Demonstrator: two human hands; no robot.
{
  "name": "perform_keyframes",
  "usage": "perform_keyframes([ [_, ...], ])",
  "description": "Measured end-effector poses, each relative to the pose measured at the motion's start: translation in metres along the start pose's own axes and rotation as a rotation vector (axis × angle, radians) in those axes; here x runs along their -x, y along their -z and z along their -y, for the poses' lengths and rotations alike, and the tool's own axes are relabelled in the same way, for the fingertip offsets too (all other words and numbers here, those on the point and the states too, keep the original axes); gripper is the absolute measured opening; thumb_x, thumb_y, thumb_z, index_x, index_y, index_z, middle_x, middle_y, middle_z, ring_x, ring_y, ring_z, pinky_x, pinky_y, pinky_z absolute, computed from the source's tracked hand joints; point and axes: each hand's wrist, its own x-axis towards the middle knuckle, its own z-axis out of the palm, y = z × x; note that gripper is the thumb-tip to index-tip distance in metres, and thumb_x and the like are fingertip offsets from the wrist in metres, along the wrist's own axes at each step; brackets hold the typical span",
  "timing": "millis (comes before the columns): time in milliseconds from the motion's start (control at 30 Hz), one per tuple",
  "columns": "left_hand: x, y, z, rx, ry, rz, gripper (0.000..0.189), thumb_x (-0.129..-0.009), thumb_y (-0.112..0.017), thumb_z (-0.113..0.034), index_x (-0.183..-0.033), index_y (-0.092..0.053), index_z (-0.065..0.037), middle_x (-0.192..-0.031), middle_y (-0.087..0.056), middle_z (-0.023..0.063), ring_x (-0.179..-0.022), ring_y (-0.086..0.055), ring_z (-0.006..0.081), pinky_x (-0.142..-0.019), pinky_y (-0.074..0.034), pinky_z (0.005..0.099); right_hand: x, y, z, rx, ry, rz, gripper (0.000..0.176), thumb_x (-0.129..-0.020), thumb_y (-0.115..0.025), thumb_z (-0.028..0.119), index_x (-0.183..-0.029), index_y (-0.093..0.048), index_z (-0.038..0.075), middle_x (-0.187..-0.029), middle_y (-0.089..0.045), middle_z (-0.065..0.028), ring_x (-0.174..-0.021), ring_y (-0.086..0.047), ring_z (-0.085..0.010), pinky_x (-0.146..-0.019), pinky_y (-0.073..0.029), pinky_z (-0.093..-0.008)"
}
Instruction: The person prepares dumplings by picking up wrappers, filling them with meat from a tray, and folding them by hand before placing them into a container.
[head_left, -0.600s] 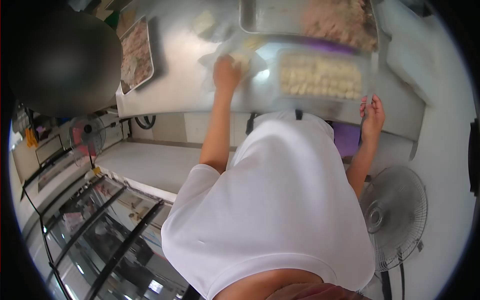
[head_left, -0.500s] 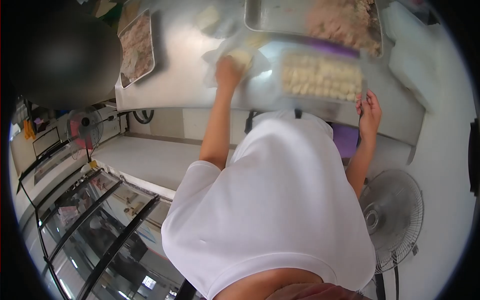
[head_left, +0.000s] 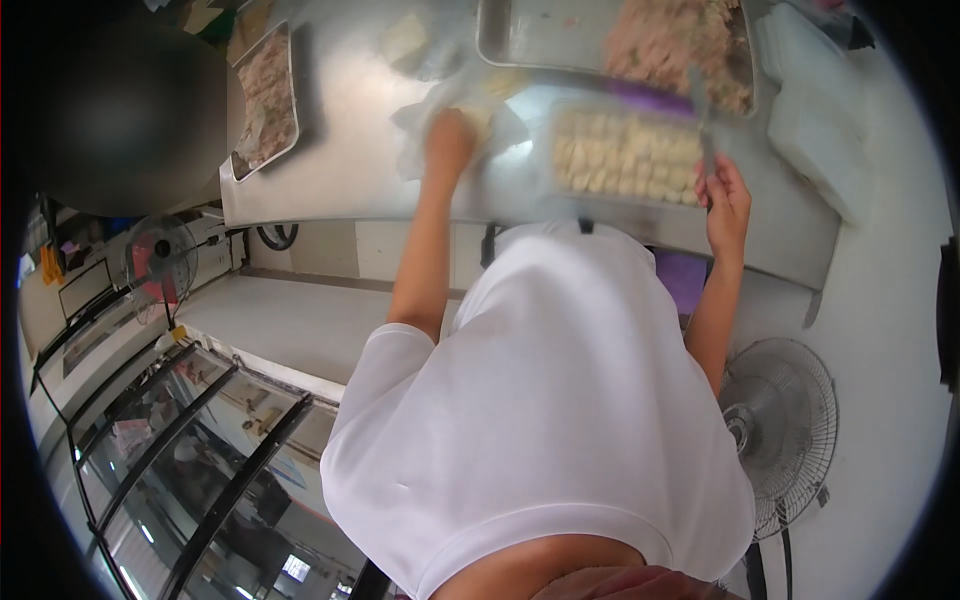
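While the left hand is resting at a pale piece, the right hand is gripping a flat-bladed tool

With its fingers bent and its back facing up, the left hand is sitting low over a clear sheet on the metal table. The pale piece is showing just to the right of those fingers; because that spot is blurred, I cannot tell whether they are pinching it or only touching it.

The right hand is closing thumb and fingers around the tool's handle, and the blade is pointing forward from it, overlapping in view the pinkish mixture. That mixture is lying in a large metal tray, ahead of the right hand and to its left.

Between the two hands, nearer the right, rows of small pale pieces are sitting close together. Another pale piece in clear wrap is lying ahead of the left hand. Well to that hand's left, a second tray is holding more pinkish mixture.
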Motion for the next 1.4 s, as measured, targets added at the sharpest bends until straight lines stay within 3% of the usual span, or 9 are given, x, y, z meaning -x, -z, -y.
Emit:
perform_keyframes([
  [200, -0.002, 0.009, -0.019, -0.04, 0.05, 0.007, 0.018, -0.082, -0.063, -0.017, -0.085, -0.061, 0.0, -0.095, -0.061, 0.0188, -0.091, -0.059, 0.0375, -0.078, -0.048, 0.0457, -0.002, -0.006, 0.0, 0.019, -0.025, 0.012, 0.033, -0.094, -0.045, 0.004, -0.125, -0.053, -0.004, -0.081, -0.056, -0.0026, -0.066, -0.045, -0.0073, -0.059, -0.037, -0.0212],
  [300, -0.003, -0.003, 0.0, -0.056, 0.054, 0.042, 0.019, -0.083, -0.064, -0.018, -0.085, -0.063, 0.001, -0.091, -0.065, 0.018, -0.085, -0.063, 0.035, -0.075, -0.05, 0.0425, -0.005, -0.007, -0.002, 0.035, -0.022, 0.077, 0.041, -0.089, -0.042, -0.004, -0.129, -0.051, -0.002, -0.1, -0.06, -0.0057, -0.069, -0.047, -0.0054, -0.058, -0.037, -0.0189],
  [400, -0.003, -0.009, 0.025, 0.263, 0.124, 0.037, 0.019, -0.083, -0.066, -0.016, -0.085, -0.067, 0.003, -0.081, -0.068, 0.0161, -0.074, -0.066, 0.0274, -0.069, -0.051, 0.0361, -0.009, -0.02, -0.006, 0.045, -0.047, 0.104, 0.043, -0.088, -0.042, -0.003, -0.13, -0.053, 0.002, -0.101, -0.06, -0.0034, -0.071, -0.049, -0.0066, -0.06, -0.04, -0.0211],
  [567, -0.004, -0.006, 0.035, 0.428, 0.161, 0.084, 0.017, -0.083, -0.068, -0.014, -0.084, -0.069, 0.003, -0.072, -0.068, 0.0078, -0.065, -0.059, 0.0103, -0.063, -0.047, 0.0263, -0.02, -0.07, 0.005, 0.503, 0.162, 0.285, 0.035, -0.091, -0.047, 0.005, -0.123, -0.062, 0.011, -0.092, -0.06, -0.0064, -0.079, -0.057, -0.0174, -0.072, -0.046, -0.0297],
  [767, -0.005, -0.011, 0.051, 0.522, 0.128, 0.134, 0.017, -0.086, -0.066, -0.014, -0.084, -0.069, 0.003, -0.074, -0.066, 0.0033, -0.067, -0.056, 0.0081, -0.063, -0.045, 0.0247, -0.039, -0.149, -0.012, 0.85, 0.494, 0.386, 0.03, -0.087, -0.059, 0.018, -0.116, -0.063, 0.009, -0.093, -0.064, -0.0114, -0.087, -0.064, -0.0254, -0.077, -0.049, -0.0369],
  [800, -0.005, -0.008, 0.05, 0.522, 0.129, 0.126, 0.017, -0.086, -0.066, -0.014, -0.084, -0.069, 0.003, -0.074, -0.066, 0.0033, -0.067, -0.056, 0.0081, -0.063, -0.045, 0.0247, -0.046, -0.165, -0.016, 0.85, 0.501, 0.388, 0.03, -0.087, -0.059, 0.018, -0.116, -0.063, 0.009, -0.093, -0.064, -0.0114, -0.087, -0.064, -0.0254, -0.077, -0.049, -0.0369],
  [867, 0.001, 0.0, 0.042, 0.756, 0.247, 0.148, 0.016, -0.088, -0.064, -0.013, -0.085, -0.068, 0.002, -0.075, -0.064, 0.0017, -0.067, -0.054, 0.0067, -0.063, -0.044, 0.023, -0.057, -0.198, -0.022, 0.483, 0.095, 0.419, 0.039, -0.083, -0.067, 0.025, -0.116, -0.06, 0.007, -0.09, -0.068, -0.0112, -0.082, -0.066, -0.0245, -0.076, -0.051, -0.036],
  [1067, 0.016, 0.013, 0.028, 0.845, 0.256, 0.065, 0.015, -0.09, -0.062, -0.014, -0.086, -0.066, 0.0, -0.074, -0.06, -0.0004, -0.067, -0.051, 0.0056, -0.062, -0.041, 0.021, -0.079, -0.275, -0.05, 0.399, 0.132, 0.473, 0.048, -0.075, -0.076, 0.022, -0.116, -0.058, 0.004, -0.086, -0.07, -0.0092, -0.08, -0.068, -0.0232, -0.073, -0.052, -0.0333],
  [1400, 0.037, 0.012, 0.046, 0.831, 0.342, -0.079, 0.013, -0.093, -0.058, -0.013, -0.094, -0.062, -0.001, -0.085, -0.062, 0.0026, -0.076, -0.056, 0.009, -0.068, -0.045, 0.0242, -0.07, -0.28, -0.058, 0.251, 0.131, 0.437, 0.04, -0.074, -0.074, 0.016, -0.111, -0.061, 0.005, -0.084, -0.07, -0.0095, -0.077, -0.068, -0.0245, -0.073, -0.052, -0.0349],
])
